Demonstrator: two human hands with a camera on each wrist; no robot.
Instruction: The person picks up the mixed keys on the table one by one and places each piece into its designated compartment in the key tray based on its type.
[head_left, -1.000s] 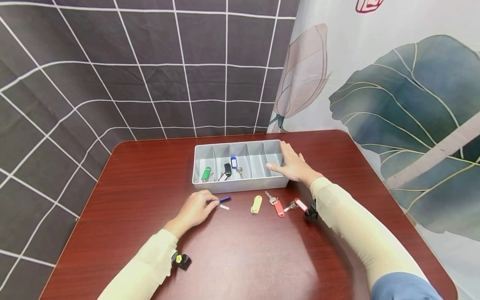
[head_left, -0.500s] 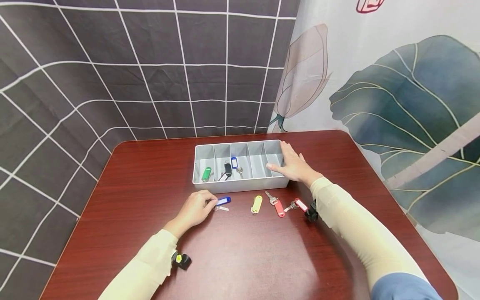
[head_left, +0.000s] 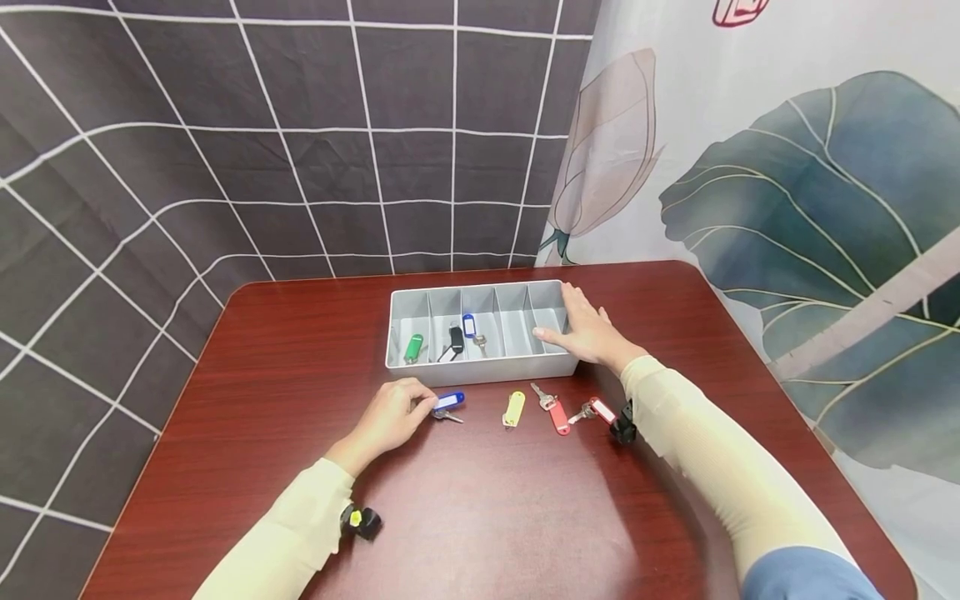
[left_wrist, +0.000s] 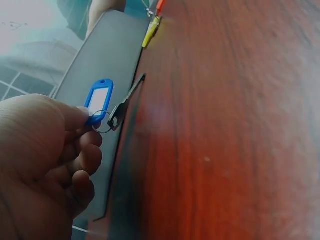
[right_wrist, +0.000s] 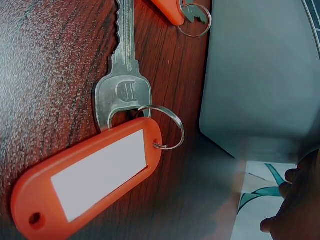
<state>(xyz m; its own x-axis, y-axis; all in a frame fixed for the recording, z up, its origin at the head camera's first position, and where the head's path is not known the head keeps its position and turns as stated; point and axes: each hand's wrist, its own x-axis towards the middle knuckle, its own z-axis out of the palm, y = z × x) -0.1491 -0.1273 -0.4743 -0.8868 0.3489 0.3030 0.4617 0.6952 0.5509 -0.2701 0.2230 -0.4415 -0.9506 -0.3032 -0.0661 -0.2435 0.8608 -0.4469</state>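
My left hand (head_left: 393, 414) pinches a blue key tag (head_left: 449, 401) between thumb and fingers, in front of a grey tray (head_left: 487, 368). In the left wrist view, a key (left_wrist: 120, 112) hangs from the ring of that blue tag (left_wrist: 102, 92), its tip pointing away from the hand. My right hand (head_left: 588, 329) rests on the tray's right end with the thumb spread over the last compartment. In the tray lie a green key tag (head_left: 413, 347), a black key tag (head_left: 456, 338) and another blue key tag (head_left: 468, 325) with its key.
A yellow key tag (head_left: 513, 409) lies on the brown table (head_left: 495, 517) before the tray. To its right are a red key tag (head_left: 558, 416) with a key and a second red key tag (head_left: 602, 410), close to the right wrist camera. A dark checked cloth (head_left: 315, 167) hangs behind.
The blue tag in my left hand has turned from edge-on to showing its white label. Its key has swung slightly. The right hand and the tray have stayed in place.
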